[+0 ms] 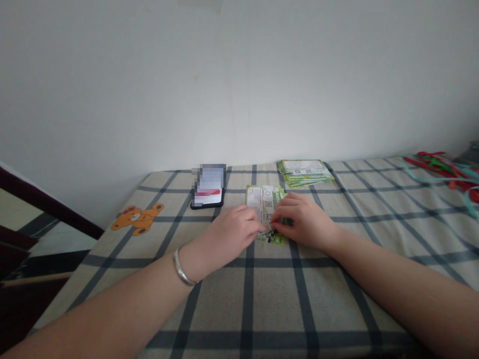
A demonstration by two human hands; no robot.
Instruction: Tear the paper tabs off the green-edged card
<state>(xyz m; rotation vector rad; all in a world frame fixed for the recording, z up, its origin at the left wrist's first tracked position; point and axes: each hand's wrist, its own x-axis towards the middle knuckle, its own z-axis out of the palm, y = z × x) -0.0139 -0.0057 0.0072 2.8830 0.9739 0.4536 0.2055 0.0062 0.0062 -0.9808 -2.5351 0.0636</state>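
A green and white printed card (264, 203) lies on the checked tablecloth (262, 294) in front of me. My left hand (234, 233) rests on the cloth with its fingers curled, pinching the card's near edge. My right hand (305, 219) meets it from the right, fingers pressed together on the same edge. The fingertips of both hands touch over the card's lower part and hide it. A silver bangle (182, 269) sits on my left wrist.
A stack of similar green cards (305, 172) lies behind, near the wall. A black phone (208, 185) lies to the left of the card. Red, green and teal ribbons (445, 167) lie at the far right. A bear print (137, 218) marks the cloth's left edge.
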